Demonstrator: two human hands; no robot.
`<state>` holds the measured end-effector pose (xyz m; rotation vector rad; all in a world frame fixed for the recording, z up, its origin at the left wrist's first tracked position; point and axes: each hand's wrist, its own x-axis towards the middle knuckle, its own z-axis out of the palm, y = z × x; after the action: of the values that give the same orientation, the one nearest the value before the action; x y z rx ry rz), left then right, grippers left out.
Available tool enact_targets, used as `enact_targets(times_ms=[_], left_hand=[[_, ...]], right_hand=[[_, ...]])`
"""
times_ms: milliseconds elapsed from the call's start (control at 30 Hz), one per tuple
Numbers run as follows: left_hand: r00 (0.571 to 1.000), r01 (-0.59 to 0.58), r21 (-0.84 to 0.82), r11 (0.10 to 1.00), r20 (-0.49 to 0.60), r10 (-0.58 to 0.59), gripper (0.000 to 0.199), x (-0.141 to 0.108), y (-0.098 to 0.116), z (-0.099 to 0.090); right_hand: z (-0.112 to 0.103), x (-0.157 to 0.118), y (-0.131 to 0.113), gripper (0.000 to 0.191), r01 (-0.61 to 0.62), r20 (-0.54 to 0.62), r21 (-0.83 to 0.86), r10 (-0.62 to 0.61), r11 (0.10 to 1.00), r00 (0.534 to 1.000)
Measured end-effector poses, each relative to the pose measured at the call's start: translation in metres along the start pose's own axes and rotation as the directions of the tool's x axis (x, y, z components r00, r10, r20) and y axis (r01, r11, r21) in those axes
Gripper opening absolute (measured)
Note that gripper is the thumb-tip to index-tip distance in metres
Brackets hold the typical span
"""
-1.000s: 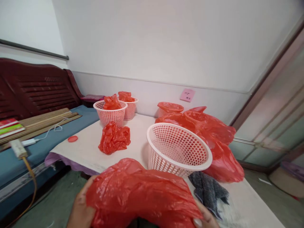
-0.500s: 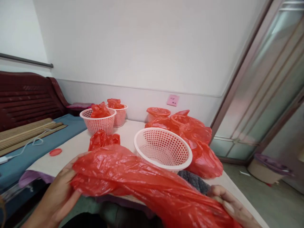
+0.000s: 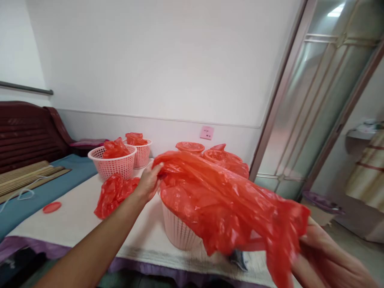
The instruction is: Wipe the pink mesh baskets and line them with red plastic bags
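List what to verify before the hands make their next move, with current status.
1. Left hand has the bag: ok, gripping the red bag at one end.
2. Right hand has the bag: ok, at the opposite end.
3. Basket beneath it upright: ok, standing on the table.
4. Basket's rim in sight: not ok, bag covers most of it.
5. Bag mouth open: cannot tell, lost in the folds.
6. Crumpled bag clear of the held one: ok, lying apart.

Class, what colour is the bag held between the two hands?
The bag is bright red, seen best in the head view.
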<state>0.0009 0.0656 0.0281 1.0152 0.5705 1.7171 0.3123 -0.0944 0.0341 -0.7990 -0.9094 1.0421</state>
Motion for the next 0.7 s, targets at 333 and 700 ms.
enact_targets(times_ms=[333,700], left_hand=[[0.993,-0.070,0.254,0.965,0.109,0.043,0.030,0.034,-0.031,0.012],[0.910,0.102,0.785,0.610,0.174,-0.377,0.024,0.019,-0.053,-0.004]], right_hand=[[0.011,0.025,-0.009,0.041,0.002,-0.062,0.172,0.009,0.985,0.998],[0.026,0.086,0.048,0.030,-0.190,0.116,0.113,0.177,0.975,0.977]])
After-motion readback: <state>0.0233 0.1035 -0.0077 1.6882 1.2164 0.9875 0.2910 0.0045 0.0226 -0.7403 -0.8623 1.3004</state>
